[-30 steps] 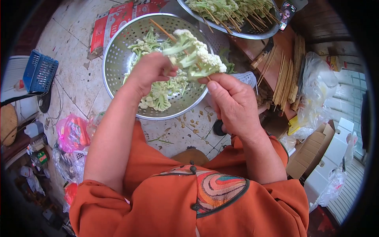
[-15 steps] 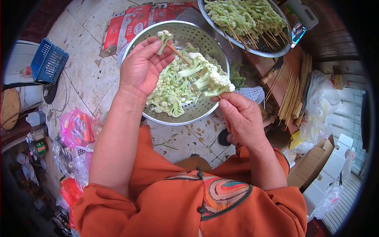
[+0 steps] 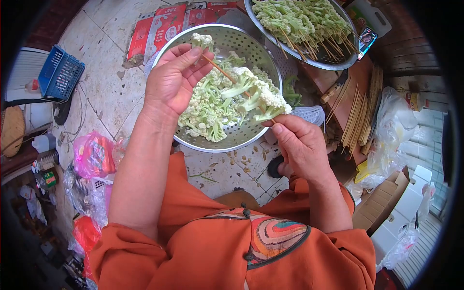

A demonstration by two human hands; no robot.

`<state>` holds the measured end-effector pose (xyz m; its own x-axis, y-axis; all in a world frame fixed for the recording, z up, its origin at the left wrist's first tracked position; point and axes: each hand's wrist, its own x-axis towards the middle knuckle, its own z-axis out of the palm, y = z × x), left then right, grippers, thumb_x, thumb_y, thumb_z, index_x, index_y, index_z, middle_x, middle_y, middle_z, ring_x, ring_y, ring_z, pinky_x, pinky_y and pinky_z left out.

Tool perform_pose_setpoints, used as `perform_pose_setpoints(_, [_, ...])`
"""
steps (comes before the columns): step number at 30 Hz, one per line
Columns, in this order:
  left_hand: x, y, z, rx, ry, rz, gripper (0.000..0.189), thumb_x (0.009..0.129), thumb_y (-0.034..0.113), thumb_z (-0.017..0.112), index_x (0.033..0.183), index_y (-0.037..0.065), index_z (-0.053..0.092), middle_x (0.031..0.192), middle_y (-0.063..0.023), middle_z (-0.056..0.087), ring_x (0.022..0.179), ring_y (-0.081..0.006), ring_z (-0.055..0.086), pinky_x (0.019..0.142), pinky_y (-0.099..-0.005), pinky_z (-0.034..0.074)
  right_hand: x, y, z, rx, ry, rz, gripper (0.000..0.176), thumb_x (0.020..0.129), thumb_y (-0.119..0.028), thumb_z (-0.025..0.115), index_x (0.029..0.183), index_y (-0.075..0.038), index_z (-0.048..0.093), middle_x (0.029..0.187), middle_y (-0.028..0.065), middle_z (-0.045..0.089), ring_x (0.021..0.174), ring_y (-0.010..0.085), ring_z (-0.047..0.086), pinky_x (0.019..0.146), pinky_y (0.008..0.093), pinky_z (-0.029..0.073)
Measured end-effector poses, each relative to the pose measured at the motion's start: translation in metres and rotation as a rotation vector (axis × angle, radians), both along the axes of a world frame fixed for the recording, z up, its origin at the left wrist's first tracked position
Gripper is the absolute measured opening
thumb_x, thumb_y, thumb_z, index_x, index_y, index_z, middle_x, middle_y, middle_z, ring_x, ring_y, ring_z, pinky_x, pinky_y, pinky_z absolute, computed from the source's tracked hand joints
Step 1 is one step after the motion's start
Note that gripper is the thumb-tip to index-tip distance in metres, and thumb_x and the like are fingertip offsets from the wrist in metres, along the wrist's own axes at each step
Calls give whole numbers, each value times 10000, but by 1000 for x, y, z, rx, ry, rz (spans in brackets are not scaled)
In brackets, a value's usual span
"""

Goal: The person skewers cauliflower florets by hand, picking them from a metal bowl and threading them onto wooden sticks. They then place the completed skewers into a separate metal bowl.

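Orange-red cloth, a loose garment with a patterned panel and dark knotted fastenings (image 3: 208,251), fills the bottom of the frame. At centre top we see a big round steel colander (image 3: 267,65) with a perforated wall, standing on the grubby pale-tiled floor (image 3: 104,55) and holding a heap of loose green-white cauliflower pieces (image 3: 205,113). In the upper right we find a wide grey metal basin (image 3: 330,64), filled with cauliflower on sticks. Flat red-and-white printed cardboard (image 3: 163,30) lies behind the colander, upper left of centre.

Over the colander's left side we see the person's bare left hand (image 3: 171,79), palm turned up; near its lower right rim is the bare right hand (image 3: 302,142). Right of centre we note a bundle of thin tan bamboo sticks (image 3: 356,118), and in the upper left a blue plastic lattice basket (image 3: 60,75).

Between the hands, above the colander, a slim brown bamboo skewer (image 3: 220,68) slants; the right thumb and forefinger pinch its lower end. Pale-green-stemmed white florets (image 3: 263,99) sit threaded beside that grip. Smallest, a single white floret (image 3: 202,41) is clamped by the left fingers at the skewer's upper end; we cannot tell whether the point has entered it.
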<state>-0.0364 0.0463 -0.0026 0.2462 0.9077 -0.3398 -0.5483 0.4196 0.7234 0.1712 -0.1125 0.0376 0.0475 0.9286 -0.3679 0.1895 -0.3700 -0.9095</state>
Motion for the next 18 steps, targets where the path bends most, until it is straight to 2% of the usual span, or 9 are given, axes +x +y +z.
perform_pose_setpoints(10, [-7,0,12,91,202,-190,181,804,23,670,946,21,558,872,-112,656,789,-205,666,726,-308,568,12,-4,-1,-33,48,4,182,918,-136,545,991,-16,661,647,-32,514,552,41,445,502,219,379])
perform_pose_setpoints(13, [-8,0,6,88,252,-230,151,833,46,640,967,56,572,912,-108,659,819,-198,658,747,-305,562,13,-4,-1,-84,93,-5,185,918,-140,547,992,-14,661,641,-36,512,548,38,439,499,218,375])
perform_pose_setpoints(18, [-1,-3,4,62,230,-209,174,845,70,633,1003,41,565,923,-121,655,849,-210,657,762,-329,560,9,-2,-4,-38,40,6,185,920,-138,545,989,-10,659,643,-37,512,555,37,441,503,216,375])
